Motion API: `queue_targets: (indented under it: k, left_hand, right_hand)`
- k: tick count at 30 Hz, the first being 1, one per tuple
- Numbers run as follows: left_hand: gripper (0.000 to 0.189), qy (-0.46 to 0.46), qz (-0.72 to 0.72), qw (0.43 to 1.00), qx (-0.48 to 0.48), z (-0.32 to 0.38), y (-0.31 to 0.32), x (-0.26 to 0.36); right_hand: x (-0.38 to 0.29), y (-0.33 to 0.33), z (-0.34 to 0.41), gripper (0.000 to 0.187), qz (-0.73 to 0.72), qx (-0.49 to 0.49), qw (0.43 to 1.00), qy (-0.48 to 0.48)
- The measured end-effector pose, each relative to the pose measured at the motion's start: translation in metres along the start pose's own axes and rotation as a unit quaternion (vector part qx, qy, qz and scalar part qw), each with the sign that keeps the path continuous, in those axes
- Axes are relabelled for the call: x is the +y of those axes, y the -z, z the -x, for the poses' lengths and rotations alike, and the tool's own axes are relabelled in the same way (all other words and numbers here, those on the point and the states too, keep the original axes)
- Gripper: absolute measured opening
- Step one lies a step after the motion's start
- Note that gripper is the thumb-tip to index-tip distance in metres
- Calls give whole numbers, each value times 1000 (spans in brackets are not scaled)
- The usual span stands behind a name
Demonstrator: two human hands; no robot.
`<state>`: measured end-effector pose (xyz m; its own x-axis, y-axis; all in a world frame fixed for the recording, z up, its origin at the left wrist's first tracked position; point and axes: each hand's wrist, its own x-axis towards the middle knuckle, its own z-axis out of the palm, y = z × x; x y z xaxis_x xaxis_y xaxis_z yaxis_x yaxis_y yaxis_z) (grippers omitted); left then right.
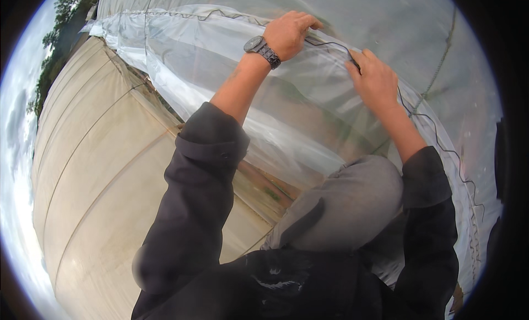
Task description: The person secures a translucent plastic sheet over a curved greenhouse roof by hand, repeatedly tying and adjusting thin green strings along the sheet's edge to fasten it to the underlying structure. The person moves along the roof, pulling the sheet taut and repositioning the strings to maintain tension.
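My right hand (374, 78) pinches a dark zigzag wiggle wire (337, 44) between thumb and fingers, along a seam in clear greenhouse film (231, 51). To its left, my left hand (289, 34), wearing a dark wristwatch (261, 49), bends over the same seam. Its fingertips are partly hidden, so whether they grip the wire or press on the film is unclear. Wavy wire shows along the seam left of that hand. Past my right hand the wire runs down over the film, its bent end standing off the surface.
A rope (438, 70) crosses the film on the right. My bent knee in grey trousers (351, 204) is close below my hands. Left and below spreads a beige, ribbed greenhouse cover (107, 171), with a gap showing brown ground (268, 187). Trees (62, 30) stand beyond.
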<state>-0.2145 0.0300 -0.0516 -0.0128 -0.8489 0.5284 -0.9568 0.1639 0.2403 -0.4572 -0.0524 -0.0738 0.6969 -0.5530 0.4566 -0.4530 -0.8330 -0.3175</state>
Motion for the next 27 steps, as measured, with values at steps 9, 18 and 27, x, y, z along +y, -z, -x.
queue_targets:
  k: [9,18,27]
  left_hand:
    - [25,173,-51,979,95,3,6,0]
    - [43,189,32,980,-47,27,14,-25]
    - [48,136,45,986,-81,25,17,-41]
  right_hand:
    - [6,10,-16,39,-79,-93,990,-76]
    - [2,11,-21,33,-64,-121,988,-72]
    - [12,11,-34,29,-51,-169,983,-59]
